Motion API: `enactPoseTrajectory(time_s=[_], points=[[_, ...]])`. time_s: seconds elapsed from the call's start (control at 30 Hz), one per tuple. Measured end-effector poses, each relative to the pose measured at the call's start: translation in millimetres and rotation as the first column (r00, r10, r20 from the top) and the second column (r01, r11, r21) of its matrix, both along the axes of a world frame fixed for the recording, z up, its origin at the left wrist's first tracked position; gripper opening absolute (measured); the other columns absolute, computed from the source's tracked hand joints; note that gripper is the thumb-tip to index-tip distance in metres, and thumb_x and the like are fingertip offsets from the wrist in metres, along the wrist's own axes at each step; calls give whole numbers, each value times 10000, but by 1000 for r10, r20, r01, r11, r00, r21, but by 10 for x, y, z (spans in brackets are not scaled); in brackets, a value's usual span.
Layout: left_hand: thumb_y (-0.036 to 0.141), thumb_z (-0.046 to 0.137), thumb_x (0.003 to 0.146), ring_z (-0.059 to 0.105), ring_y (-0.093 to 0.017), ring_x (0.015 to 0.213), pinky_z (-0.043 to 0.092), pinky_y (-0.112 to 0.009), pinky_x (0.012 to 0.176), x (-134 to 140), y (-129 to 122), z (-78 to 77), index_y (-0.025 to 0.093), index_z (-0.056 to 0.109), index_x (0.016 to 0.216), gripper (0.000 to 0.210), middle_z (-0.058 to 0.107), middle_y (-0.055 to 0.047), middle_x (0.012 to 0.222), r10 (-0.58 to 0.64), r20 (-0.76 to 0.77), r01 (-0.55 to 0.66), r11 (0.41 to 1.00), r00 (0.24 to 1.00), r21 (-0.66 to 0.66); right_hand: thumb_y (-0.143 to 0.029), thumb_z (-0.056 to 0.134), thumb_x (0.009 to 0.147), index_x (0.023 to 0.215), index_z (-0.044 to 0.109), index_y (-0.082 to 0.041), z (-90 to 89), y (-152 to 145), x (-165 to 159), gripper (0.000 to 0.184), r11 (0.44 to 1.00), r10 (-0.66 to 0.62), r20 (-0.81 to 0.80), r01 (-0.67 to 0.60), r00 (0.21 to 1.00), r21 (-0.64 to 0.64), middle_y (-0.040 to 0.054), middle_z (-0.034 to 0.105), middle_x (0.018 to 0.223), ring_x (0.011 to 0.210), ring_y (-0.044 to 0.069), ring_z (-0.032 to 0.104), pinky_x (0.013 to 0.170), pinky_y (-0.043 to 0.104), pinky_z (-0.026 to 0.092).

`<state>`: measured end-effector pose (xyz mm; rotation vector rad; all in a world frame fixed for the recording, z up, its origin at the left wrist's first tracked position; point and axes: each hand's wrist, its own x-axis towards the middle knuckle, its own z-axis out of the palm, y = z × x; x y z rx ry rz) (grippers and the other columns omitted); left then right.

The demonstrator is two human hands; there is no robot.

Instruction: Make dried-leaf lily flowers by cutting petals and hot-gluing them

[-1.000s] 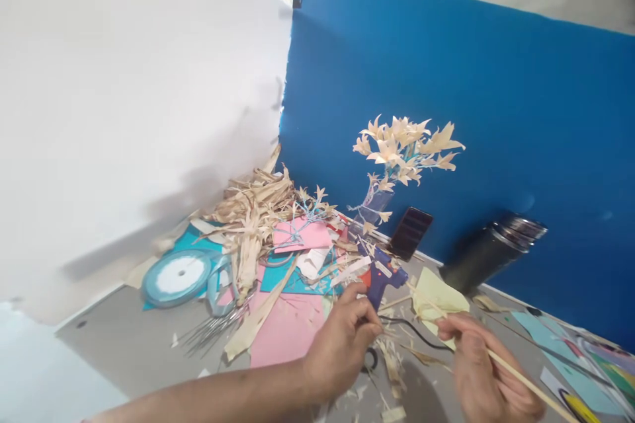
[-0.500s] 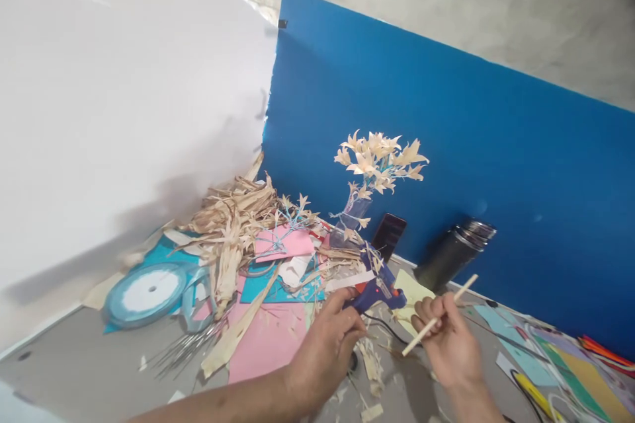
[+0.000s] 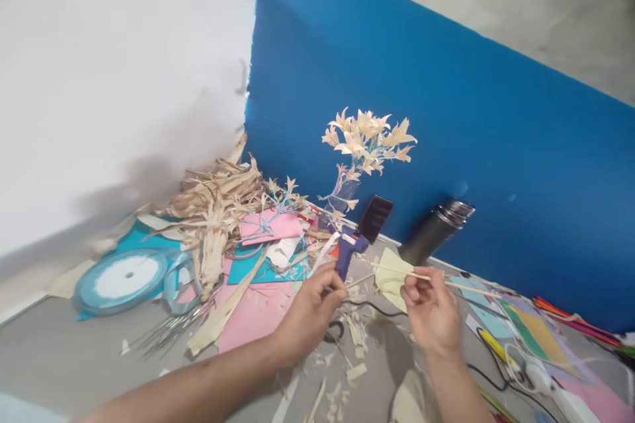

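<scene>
My left hand (image 3: 317,301) is closed around the lower handle of a blue hot glue gun (image 3: 350,254). The gun's black cord (image 3: 380,309) runs right across the table. My right hand (image 3: 434,310) pinches a thin pale stick (image 3: 469,287), which sticks out on both sides of the fingers and lies nearly level. Behind the gun stands a clear vase (image 3: 342,201) with a bunch of cream husk flowers (image 3: 367,135) on blue stems. More small husk flowers (image 3: 280,195) rest on a pink pad (image 3: 270,226).
A heap of dried corn husks (image 3: 213,205) and a blue ribbon spool (image 3: 124,275) lie left, with metal wires (image 3: 169,327) in front. A phone (image 3: 376,218) and a black thermos (image 3: 436,231) stand by the blue panel (image 3: 446,112). A yellow cutter (image 3: 496,344) lies right.
The glue gun has tipped so its handle points down into my left hand. The stick in my right hand has turned from a steep slant to nearly level. The view has shifted a little.
</scene>
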<state>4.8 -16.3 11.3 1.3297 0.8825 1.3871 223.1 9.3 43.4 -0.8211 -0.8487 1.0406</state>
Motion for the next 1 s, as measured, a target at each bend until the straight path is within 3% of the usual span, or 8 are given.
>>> enactPoseTrajectory(time_s=[0.13, 0.33, 0.47, 0.57, 0.67, 0.8, 1.0], points=[[316, 592, 847, 492, -152, 705, 445, -283, 686, -20, 28, 34, 191, 548, 672, 220, 495, -10, 735, -51, 46, 53, 998, 998, -42, -454, 764, 796, 841, 756, -178, 23, -106, -55, 280, 988, -68, 117, 50, 991, 148, 70, 715, 709, 543, 114, 557, 501, 238, 421], [362, 592, 861, 489, -151, 730, 422, -263, 657, 10, -24, 42, 192, 532, 685, 252, 485, -8, 732, -164, 62, 166, 986, 984, -27, -363, 665, 903, 950, 752, -191, 14, -242, -140, 198, 937, -155, 307, 41, 939, 347, 87, 749, 814, 600, 143, 591, 550, 291, 453], [315, 566, 872, 525, -189, 845, 437, -315, 778, 10, -25, 48, 203, 536, 674, 230, 500, -15, 724, -100, -40, 101, 994, 994, 30, -352, 632, 925, 950, 744, -187, 46, -276, -113, 201, 910, -217, 317, 74, 923, 407, 76, 737, 789, 596, 143, 585, 570, 303, 454], [260, 545, 880, 525, -241, 1062, 404, -394, 950, -10, -27, 43, 210, 554, 680, 206, 547, -43, 791, -40, -141, 54, 994, 989, 99, -352, 622, 929, 926, 743, -183, 68, -272, -90, 208, 905, -223, 294, 85, 929, 417, 69, 723, 755, 576, 138, 577, 560, 297, 448], [219, 524, 888, 446, -272, 1241, 375, -420, 1019, -29, -39, 20, 215, 585, 714, 185, 580, -77, 898, -24, -223, 57, 988, 974, 142, -362, 626, 925, 914, 744, -181, 74, -256, -81, 217, 916, -195, 280, 73, 940, 394, 72, 718, 754, 574, 139, 581, 548, 289, 445], [188, 507, 887, 470, -268, 1207, 405, -401, 992, -34, -59, 8, 205, 596, 734, 178, 569, -96, 1014, -6, -276, 59, 981, 961, 184, -390, 652, 900, 871, 744, -175, 71, -240, -51, 236, 928, -173, 231, 80, 957, 363, 62, 690, 701, 584, 149, 588, 523, 270, 425], [200, 502, 892, 515, -222, 942, 445, -369, 871, -13, -87, 23, 204, 596, 714, 201, 518, -62, 925, 60, -346, 1, 985, 936, 173, -401, 650, 892, 829, 729, -171, 50, -216, -6, 251, 953, -115, 167, 62, 979, 296, 34, 645, 623, 537, 127, 550, 540, 274, 420]])
